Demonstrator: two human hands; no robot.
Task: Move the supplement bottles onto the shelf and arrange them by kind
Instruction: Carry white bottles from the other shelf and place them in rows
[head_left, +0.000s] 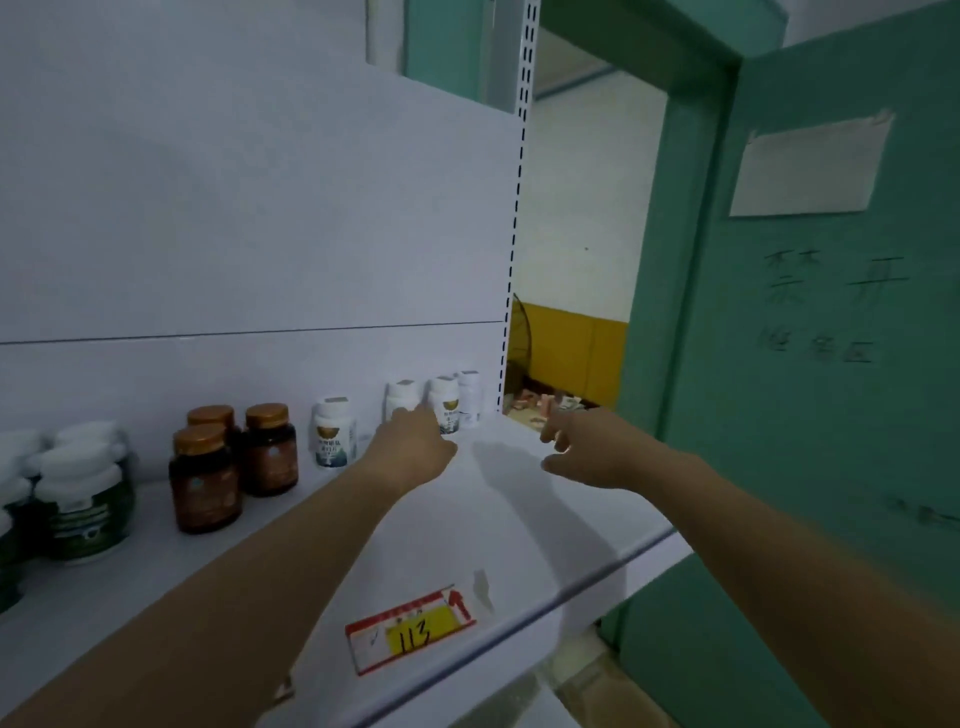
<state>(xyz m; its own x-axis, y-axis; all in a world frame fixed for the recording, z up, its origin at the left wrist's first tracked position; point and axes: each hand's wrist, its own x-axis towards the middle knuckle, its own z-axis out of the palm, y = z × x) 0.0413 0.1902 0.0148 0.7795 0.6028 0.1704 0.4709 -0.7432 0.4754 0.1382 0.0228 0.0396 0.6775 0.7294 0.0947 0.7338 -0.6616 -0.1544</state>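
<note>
On the white shelf (509, 519) stand three kinds of bottles. Several green-labelled bottles with white caps (85, 499) crowd the far left. Three brown bottles with gold caps (205, 478) stand beside them. One small white bottle (333, 431) stands alone near the middle, and three more white bottles (451, 400) sit at the back right corner. My left hand (415, 447) reaches to the leftmost of those three, its fingertips at the bottle's base; whether it grips is hidden. My right hand (587, 447) hovers to the right with fingers spread, holding nothing.
A red-and-yellow price tag marked 113 (410, 629) lies on the shelf's front edge. A perforated upright post (514, 234) ends the shelf on the right. Beyond it stands a green door (831, 338) with a taped paper, and a doorway with clutter on the floor.
</note>
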